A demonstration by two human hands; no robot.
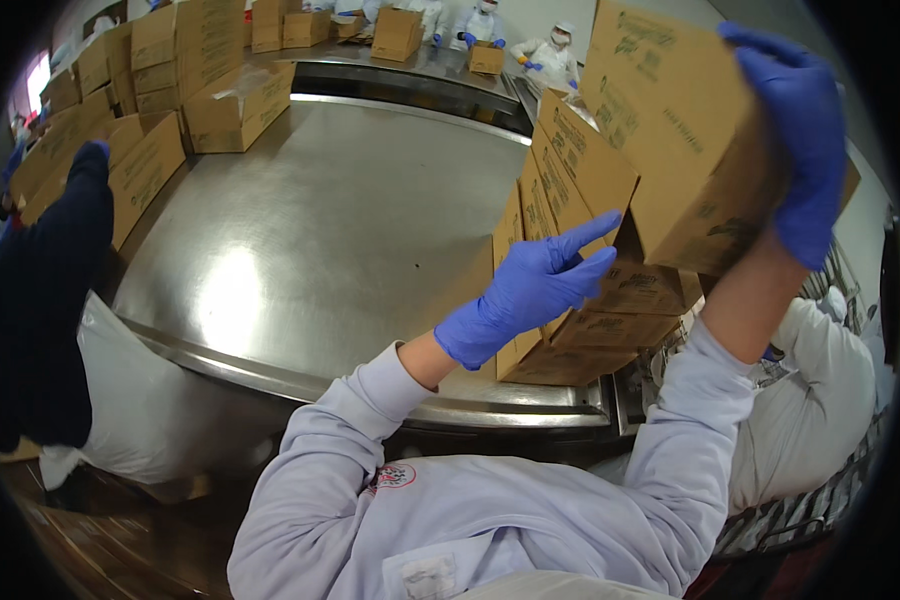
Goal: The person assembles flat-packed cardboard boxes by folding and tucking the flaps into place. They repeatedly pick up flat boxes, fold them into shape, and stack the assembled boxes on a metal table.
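My right hand (795,150), in a blue glove, grips the far right side of a cardboard box (670,130). The box is tilted and raised over a stack of cardboard boxes (595,335) at the table's right end. My left hand (530,290), also blue-gloved, has its fingers stretched out toward the lower corner of an open box flap (585,165). Its fingertips are beside that flap's edge, and whether they touch it I cannot tell. Nothing shows in the left palm. The inside of the raised box is hidden.
A shiny steel table (350,220) with a raised rim lies before me. More cardboard boxes (240,105) stand at its far left. A dark-sleeved person (50,290) works at left, a white-clad person (810,400) is close at right, and several people stand at the back.
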